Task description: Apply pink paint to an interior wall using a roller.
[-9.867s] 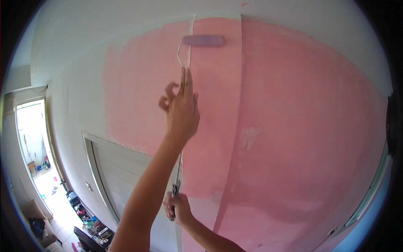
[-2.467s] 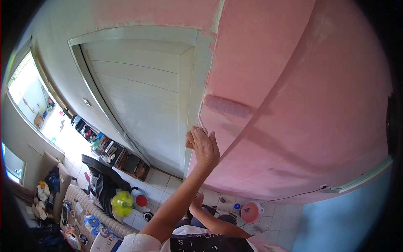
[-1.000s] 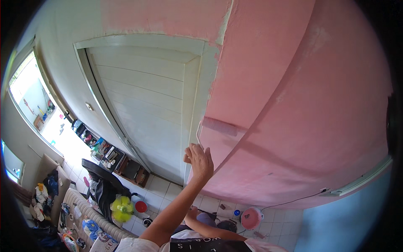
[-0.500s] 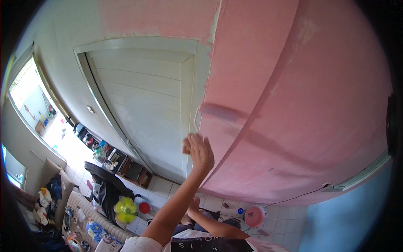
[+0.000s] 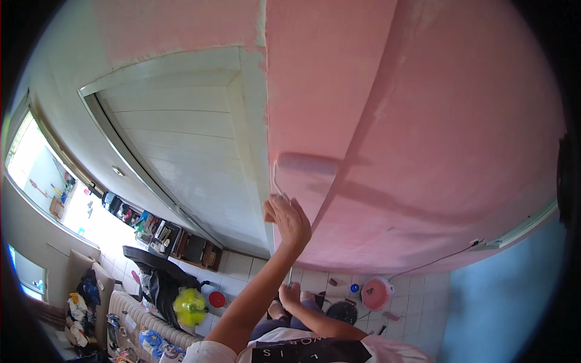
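My left hand (image 5: pixel 289 221) is raised at the middle of the view, its fingers closed around the handle of a paint roller. The roller's pale, fuzzy sleeve (image 5: pixel 307 164) lies level against a narrow pink wall strip (image 5: pixel 321 97), beside the wall's corner edge. A thin bent wire frame (image 5: pixel 276 178) joins the sleeve to the handle. Lower down, near my waist, my right hand (image 5: pixel 290 294) is closed around the lower part of the same pole. A white door (image 5: pixel 175 139) with a pale frame stands left of the roller.
A pink paint bucket (image 5: pixel 387 294), a dark round container (image 5: pixel 342 313) and a blue-topped item (image 5: pixel 354 288) stand on the tiled floor. To the left are a yellow-green fan (image 5: pixel 190 307), a red bowl (image 5: pixel 217 299), a black bag (image 5: pixel 151 272) and a low shelf (image 5: pixel 203 251).
My view has swung right, so the door and walls sit farther left. The roller sleeve now lies slightly right of the wall's corner edge. More of the pole and my right hand show.
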### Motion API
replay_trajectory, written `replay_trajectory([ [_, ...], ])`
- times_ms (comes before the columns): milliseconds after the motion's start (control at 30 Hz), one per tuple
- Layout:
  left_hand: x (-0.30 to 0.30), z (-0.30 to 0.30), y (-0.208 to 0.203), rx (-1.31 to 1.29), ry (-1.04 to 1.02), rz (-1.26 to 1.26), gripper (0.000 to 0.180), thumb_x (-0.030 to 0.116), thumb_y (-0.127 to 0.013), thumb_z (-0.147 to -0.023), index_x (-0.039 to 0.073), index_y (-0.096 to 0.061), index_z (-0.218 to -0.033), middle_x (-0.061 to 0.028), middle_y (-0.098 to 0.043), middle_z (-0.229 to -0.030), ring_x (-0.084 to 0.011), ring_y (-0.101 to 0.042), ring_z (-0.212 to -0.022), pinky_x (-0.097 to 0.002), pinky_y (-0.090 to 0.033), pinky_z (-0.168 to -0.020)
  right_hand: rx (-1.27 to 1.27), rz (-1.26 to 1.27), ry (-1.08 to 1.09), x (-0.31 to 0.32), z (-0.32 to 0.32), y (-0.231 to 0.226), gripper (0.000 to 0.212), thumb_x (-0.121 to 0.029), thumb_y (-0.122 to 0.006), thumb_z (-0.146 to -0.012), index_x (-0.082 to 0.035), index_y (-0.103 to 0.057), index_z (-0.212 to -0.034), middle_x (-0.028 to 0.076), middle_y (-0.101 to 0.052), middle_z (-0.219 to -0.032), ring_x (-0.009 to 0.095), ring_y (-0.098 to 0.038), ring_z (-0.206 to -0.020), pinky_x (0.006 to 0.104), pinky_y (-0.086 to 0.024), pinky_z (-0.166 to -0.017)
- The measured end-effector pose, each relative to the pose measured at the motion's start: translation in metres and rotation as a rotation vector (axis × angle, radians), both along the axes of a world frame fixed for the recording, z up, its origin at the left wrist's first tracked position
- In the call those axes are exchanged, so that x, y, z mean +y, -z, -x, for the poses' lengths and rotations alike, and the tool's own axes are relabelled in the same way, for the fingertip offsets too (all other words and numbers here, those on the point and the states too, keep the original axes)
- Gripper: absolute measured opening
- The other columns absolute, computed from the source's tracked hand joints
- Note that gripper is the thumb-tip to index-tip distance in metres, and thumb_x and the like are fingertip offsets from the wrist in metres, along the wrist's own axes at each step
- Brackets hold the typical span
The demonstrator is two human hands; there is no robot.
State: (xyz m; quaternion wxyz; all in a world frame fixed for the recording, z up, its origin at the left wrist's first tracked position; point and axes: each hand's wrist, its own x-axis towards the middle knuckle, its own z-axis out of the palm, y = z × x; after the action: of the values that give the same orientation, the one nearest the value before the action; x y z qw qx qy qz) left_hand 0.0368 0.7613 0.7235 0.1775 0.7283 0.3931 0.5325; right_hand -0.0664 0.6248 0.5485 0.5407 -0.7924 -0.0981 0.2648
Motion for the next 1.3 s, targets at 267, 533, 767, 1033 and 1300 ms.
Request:
replay_trajectory([
  [267, -0.012, 0.002, 0.052, 0.091, -0.028, 0.07, 0.017, 0.0, -0.049, -0.081, -0.005, -0.039, -0.093, -0.02, -0.04, -0.096, -0.0367, -0.037, -0.091, -0.0491, -0.026, -0.078, 0.033, 0.008, -0.129, -0.019, 0.002, 0.054, 0.026, -0.016, -0.059, -0.068, -0.002, -0.049, -0.048, 0.008, -0.044, -0.041, 0.015, -0.046, -0.042, 0.0391, -0.033, -0.044],
  [533, 0.0, -0.016, -0.005, 0.002, -0.035, 0.007, 0.016, 0.0, -0.048, -0.081, -0.004, -0.038, -0.093, -0.0216, -0.039, -0.095, -0.0375, -0.036, -0.09, -0.0497, -0.026, -0.077, -0.065, -0.073, -0.058, 0.015, -0.03, 0.102, 0.028, -0.016, -0.057, -0.071, 0.001, -0.051, -0.05, 0.014, -0.049, -0.043, 0.022, -0.052, -0.042, 0.0437, -0.036, -0.046],
  [767, -0.011, -0.009, 0.047, 0.016, -0.036, 0.102, 0.017, -0.001, -0.049, -0.08, -0.001, -0.038, -0.092, -0.0192, -0.041, -0.099, -0.0346, -0.037, -0.093, -0.0487, -0.025, -0.079, -0.068, 0.085, -0.077, -0.011, -0.017, 0.083, 0.026, -0.019, -0.058, -0.072, 0.003, -0.059, -0.058, 0.018, -0.059, -0.054, 0.029, -0.062, -0.055, 0.0434, -0.046, -0.056],
  [1033, 0.0, -0.009, 0.008, 0.018, -0.072, 0.008, 0.014, 0.001, -0.048, -0.081, -0.001, -0.038, -0.092, -0.0174, -0.039, -0.095, -0.0325, -0.036, -0.09, -0.0446, -0.025, -0.077, -0.116, 0.001, -0.072, 0.009, -0.027, 0.075, 0.027, -0.017, -0.061, -0.069, 0.0, -0.052, -0.05, 0.013, -0.054, -0.048, 0.025, -0.057, -0.05, 0.0435, -0.041, -0.051],
  [1300, -0.003, -0.007, -0.006, -0.052, 0.017, 0.038, 0.016, 0.0, -0.043, -0.081, -0.001, -0.037, -0.096, -0.0158, -0.038, -0.095, -0.0308, -0.035, -0.091, -0.0424, -0.025, -0.078, 0.147, -0.406, -0.395, 0.009, -0.067, 0.013, 0.022, -0.014, -0.063, -0.075, -0.008, -0.047, -0.061, -0.002, -0.045, -0.052, 0.012, -0.047, -0.046, 0.0292, -0.036, -0.045],
])
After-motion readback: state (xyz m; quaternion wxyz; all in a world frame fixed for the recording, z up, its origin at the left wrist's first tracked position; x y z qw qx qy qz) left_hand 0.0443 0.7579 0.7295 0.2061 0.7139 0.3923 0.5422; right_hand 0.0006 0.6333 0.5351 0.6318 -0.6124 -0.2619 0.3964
